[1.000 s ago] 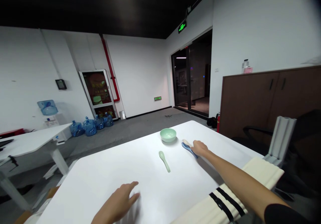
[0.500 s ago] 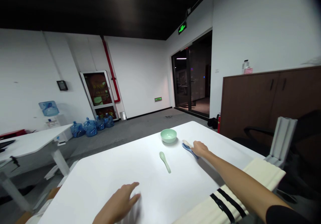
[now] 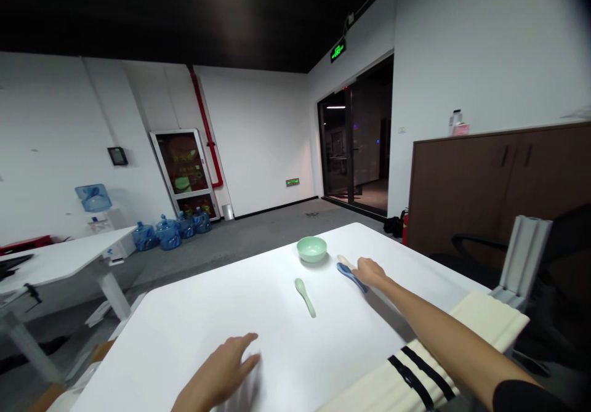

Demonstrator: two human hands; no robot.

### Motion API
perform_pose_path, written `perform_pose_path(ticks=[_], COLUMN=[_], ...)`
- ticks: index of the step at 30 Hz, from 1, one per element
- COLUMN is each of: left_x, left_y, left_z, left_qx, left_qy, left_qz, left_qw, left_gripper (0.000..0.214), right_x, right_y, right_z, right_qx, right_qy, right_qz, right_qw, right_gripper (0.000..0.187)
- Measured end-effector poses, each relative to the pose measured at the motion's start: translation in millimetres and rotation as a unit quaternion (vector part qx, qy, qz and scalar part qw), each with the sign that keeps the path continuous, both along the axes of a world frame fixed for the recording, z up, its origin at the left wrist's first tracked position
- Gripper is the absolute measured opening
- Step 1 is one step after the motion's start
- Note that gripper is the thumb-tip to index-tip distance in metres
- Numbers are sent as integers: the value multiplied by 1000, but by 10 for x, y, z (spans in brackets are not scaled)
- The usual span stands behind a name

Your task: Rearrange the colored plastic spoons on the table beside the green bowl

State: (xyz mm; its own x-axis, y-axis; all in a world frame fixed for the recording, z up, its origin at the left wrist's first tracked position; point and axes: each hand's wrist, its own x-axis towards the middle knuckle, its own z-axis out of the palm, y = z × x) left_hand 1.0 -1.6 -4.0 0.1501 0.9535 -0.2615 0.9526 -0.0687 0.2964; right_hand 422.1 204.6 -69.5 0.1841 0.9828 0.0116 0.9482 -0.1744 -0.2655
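My right hand [image 3: 370, 272] reaches far across the table, fingers closed over the handle of a cream spoon [image 3: 345, 261]; only the spoon's head shows past them. Beside it on the table lies a blue spoon [image 3: 351, 276], close under my fingers. To the left of both, a green bowl [image 3: 311, 249] stands upright, and a pale green spoon [image 3: 305, 298] rests in front of it. My left hand [image 3: 224, 366] hovers low over the near side of the table, thumb and forefinger apart, holding nothing.
The white table [image 3: 184, 319] has a cream padded strip [image 3: 369, 390] with black bands along its near right side. A metal profile post [image 3: 525, 255] stands at right. Beyond are a brown cabinet [image 3: 462, 196], another white desk [image 3: 64, 255] and blue water jugs [image 3: 168, 233].
My view has shifted slightly, so the scene sits a little to the right. Both hands and the tableware keep nearly the same places.
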Motion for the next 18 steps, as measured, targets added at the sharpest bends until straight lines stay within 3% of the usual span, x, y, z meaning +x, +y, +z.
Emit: perform_pose_path(ticks=[8,18], left_x=[-1,-36], left_y=[4,26], left_z=[-24,-66], left_qx=[4,5], left_qy=[-13,-13], left_qz=[7,5], left_qw=[1000,1000], left_gripper=[60,60], right_x=[95,60], right_y=[0,4], right_z=[100,69], right_qx=[24,16], right_qy=[23,25], right_qz=[-13,-10], right_qw=[999,999], right_gripper=[36,34])
